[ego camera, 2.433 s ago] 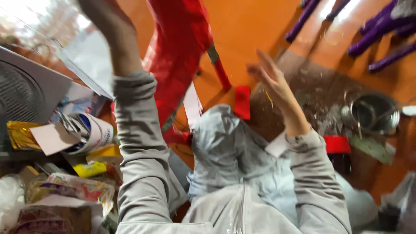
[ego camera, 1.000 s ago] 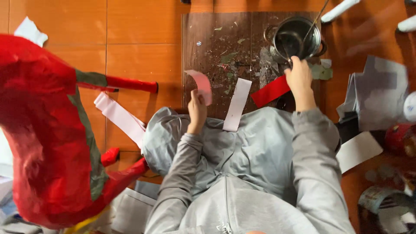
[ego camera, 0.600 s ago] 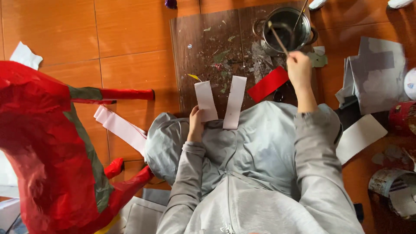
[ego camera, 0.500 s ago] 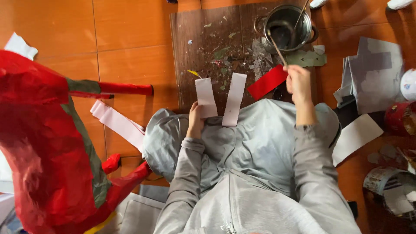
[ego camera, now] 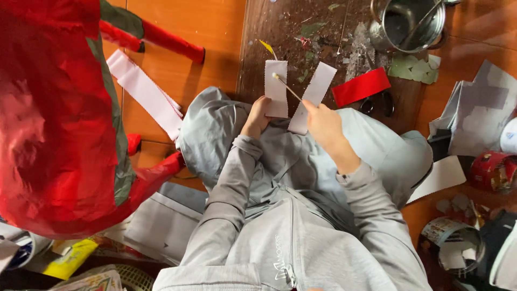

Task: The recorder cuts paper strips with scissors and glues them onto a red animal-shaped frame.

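White paper strip (ego camera: pixel 276 89) lies on the dark board (ego camera: pixel 323 32), its near end pinched by the left hand (ego camera: pixel 257 117), grip closed on it. Just right of that strip, the right hand (ego camera: pixel 323 121) has its grip clamped on a thin stick (ego camera: pixel 286 86) whose pale tip touches the strip's upper part, and a second strip (ego camera: pixel 312 94) lies partly under this hand. Farther right of the strip lie a red strip (ego camera: pixel 361 86) and a metal pot (ego camera: pixel 409 24); a big red paper figure (ego camera: pixel 54 118) stands well to its left.
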